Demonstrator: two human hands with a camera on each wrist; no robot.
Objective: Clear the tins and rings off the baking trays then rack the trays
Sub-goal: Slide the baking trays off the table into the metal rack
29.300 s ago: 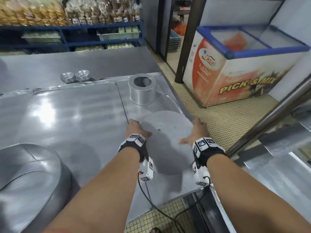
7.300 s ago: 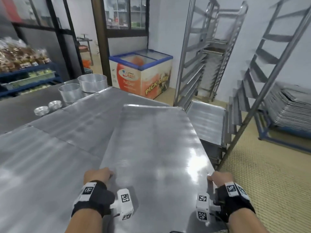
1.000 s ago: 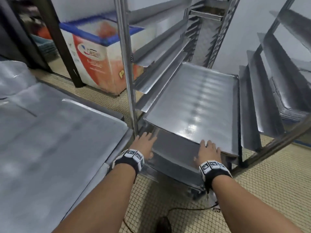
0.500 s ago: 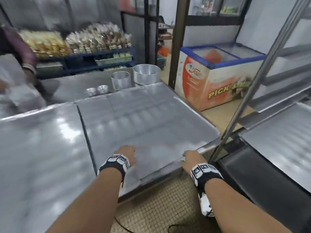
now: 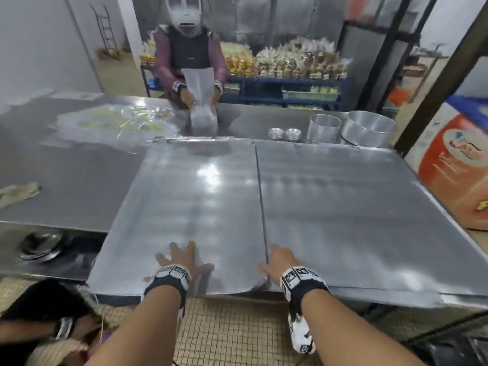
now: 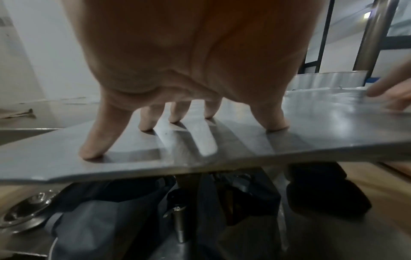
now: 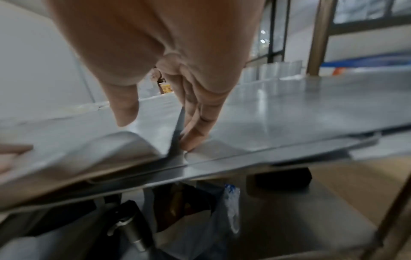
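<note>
At the lower centre of the head view, the hands have come back from the rack to the bench: the left hand lies spread on the left tray, the right hand works fingertips into the seam beside the right tray. One tray is racked; these remain. Tins stand upper right, where another person bags goods behind.

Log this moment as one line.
left hand flat on left tray | right hand fingers at tray seam | tins off trays
</note>
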